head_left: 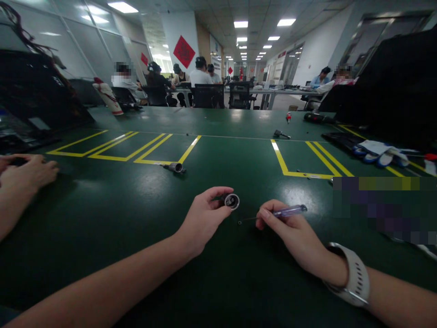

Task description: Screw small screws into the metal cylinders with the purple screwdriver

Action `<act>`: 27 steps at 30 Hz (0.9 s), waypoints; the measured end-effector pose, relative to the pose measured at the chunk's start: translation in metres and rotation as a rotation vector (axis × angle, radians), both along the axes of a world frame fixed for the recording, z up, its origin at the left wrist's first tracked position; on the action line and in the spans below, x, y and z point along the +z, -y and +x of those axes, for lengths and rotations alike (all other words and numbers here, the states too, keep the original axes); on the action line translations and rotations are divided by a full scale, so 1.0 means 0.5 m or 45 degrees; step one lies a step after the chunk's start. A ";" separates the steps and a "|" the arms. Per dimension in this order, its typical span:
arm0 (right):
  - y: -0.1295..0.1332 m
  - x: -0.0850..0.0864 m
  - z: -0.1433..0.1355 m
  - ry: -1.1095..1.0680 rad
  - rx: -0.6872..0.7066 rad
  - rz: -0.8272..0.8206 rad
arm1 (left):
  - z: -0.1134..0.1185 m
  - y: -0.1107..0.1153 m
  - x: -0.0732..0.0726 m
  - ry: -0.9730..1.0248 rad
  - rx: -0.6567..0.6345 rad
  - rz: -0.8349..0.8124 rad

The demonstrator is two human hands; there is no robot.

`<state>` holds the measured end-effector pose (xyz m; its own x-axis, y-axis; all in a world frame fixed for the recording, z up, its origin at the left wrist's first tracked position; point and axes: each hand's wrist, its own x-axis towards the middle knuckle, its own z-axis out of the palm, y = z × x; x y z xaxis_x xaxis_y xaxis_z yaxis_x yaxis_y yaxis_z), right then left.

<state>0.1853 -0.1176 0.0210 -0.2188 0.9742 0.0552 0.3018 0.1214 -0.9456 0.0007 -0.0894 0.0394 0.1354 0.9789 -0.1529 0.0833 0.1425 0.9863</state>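
Between the thumb and fingers of my left hand (205, 216) is a round metal part (231, 201), its open end facing me. My right hand (283, 223) is closed on a screwdriver (290, 211) with a clear purple handle; its thin shaft points left. A tiny dark ring-like piece (239, 222) is at the shaft's tip, just below and right of the metal part. Whether the tip touches this piece I cannot tell.
Another metal cylinder (175, 167) lies on the green table (136, 223). Farther back are a small dark part (282, 134) and a red screwdriver (288, 117). Gloves (380, 152) lie at right. Another person's hand (29, 175) is at left.
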 end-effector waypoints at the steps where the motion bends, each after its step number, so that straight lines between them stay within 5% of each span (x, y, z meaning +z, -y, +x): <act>1: -0.003 0.001 -0.001 -0.007 0.010 -0.023 | 0.000 -0.001 -0.001 0.011 0.001 -0.002; 9: 0.000 -0.004 -0.004 0.146 0.092 0.065 | -0.001 0.000 -0.001 0.044 -0.026 0.014; 18: 0.024 0.003 0.000 0.464 0.176 0.659 | 0.002 0.004 0.004 0.013 -0.049 0.035; 27: 0.037 0.004 0.003 0.318 0.151 1.113 | 0.001 0.003 -0.003 0.023 -0.092 0.010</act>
